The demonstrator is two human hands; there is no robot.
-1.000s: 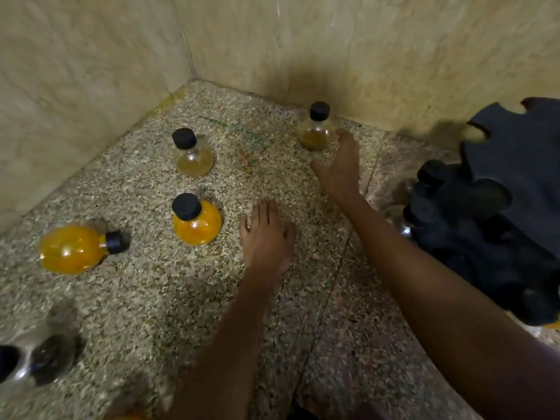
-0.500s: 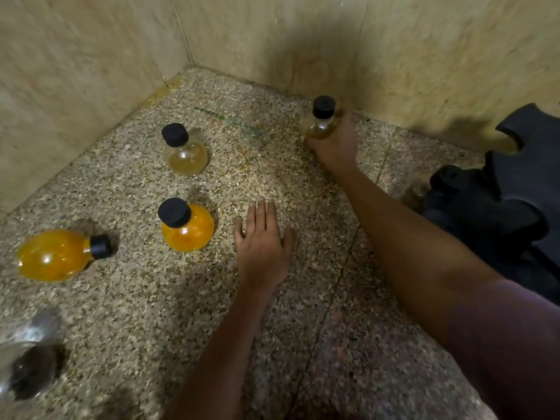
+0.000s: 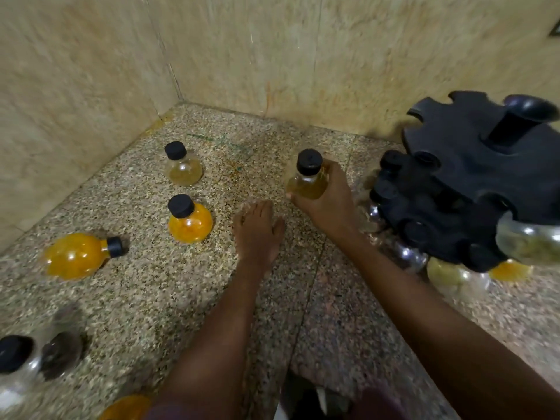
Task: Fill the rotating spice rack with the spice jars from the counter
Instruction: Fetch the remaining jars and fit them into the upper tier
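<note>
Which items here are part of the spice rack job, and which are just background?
Part of the job:
- jar in right hand, gripped by the right hand
- spice rack, some jars already in it
- pale jar, upright
- orange jar, upright
- orange jar on its side
- dark jar, at the lower left edge

Background:
- left hand, flat on the counter
- tiled walls

6 loose jars (image 3: 190, 219), 1 rack (image 3: 472, 189), 2 hands (image 3: 257, 230).

Left hand (image 3: 257, 230) lies flat, fingers straight; right hand (image 3: 328, 201) curls in a grip.
</note>
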